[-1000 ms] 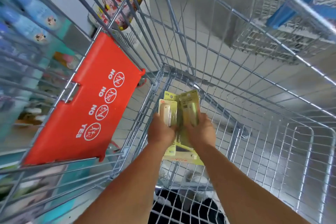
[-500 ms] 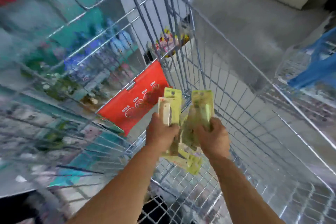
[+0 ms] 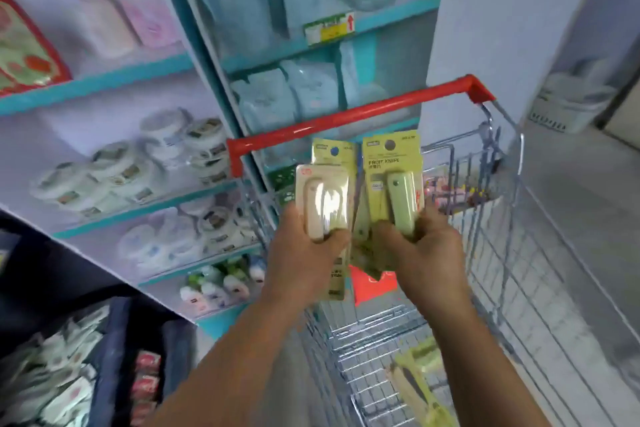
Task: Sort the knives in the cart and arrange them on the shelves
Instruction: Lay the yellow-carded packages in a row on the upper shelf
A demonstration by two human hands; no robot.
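Both my hands are raised over the wire cart (image 3: 491, 253), each with carded fruit knives. My left hand (image 3: 304, 260) grips a pack with a cream-handled knife (image 3: 325, 201); a second yellow-green card sticks up behind it. My right hand (image 3: 426, 253) grips a pack printed FRUIT KNIFE with a pale green handle (image 3: 398, 191), and more cards fan out below between the hands. One more knife pack (image 3: 419, 381) lies in the cart's bottom, near the lower edge.
The cart's red handle bar (image 3: 346, 118) crosses just behind the packs. Teal shelves (image 3: 145, 208) on the left hold round white tubs, bottles and blue bags. A dark bin of packets (image 3: 69, 374) sits at lower left. A white basket (image 3: 568, 104) stands at right.
My view has swung up from inside the cart to the shelves. Both hands have lifted the knife packs up above the cart's rim, still holding them.
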